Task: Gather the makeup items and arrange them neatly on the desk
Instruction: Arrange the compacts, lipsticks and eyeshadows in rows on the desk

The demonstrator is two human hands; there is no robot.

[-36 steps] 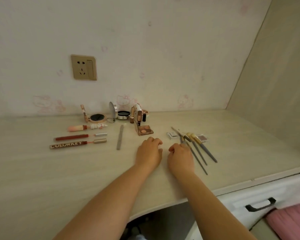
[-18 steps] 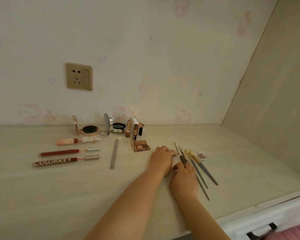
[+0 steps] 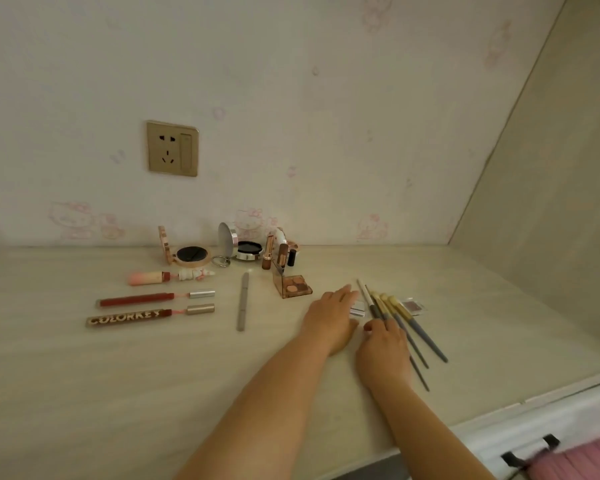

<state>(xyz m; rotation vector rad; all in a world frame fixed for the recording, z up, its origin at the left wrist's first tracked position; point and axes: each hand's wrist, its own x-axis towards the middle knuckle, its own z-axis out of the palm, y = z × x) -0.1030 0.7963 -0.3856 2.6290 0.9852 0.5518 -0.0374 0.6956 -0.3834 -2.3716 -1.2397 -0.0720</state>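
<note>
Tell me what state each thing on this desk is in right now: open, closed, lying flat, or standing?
Gold compact: open, lid up.
Silver compact: open, lid up.
Eyeshadow palette: open, clear lid upright.
Lip gloss tubes: lying flat, wands partly pulled out.
Grey pencil: lying flat.
Lipstick: standing.
Brushes: lying flat, bunched together.
Left hand: palm down, fingers extended.
Right hand: resting on the brush handles.

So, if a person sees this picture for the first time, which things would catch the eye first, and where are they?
Probably the two hands reaching to the fanned makeup brushes at the desk's right side, the right hand resting on their handles. Next, the dark red lip gloss tube marked COLORKEY at the left, nearest of three tubes lying in parallel. Above, a gold wall socket stands out on pale wallpaper.
</note>
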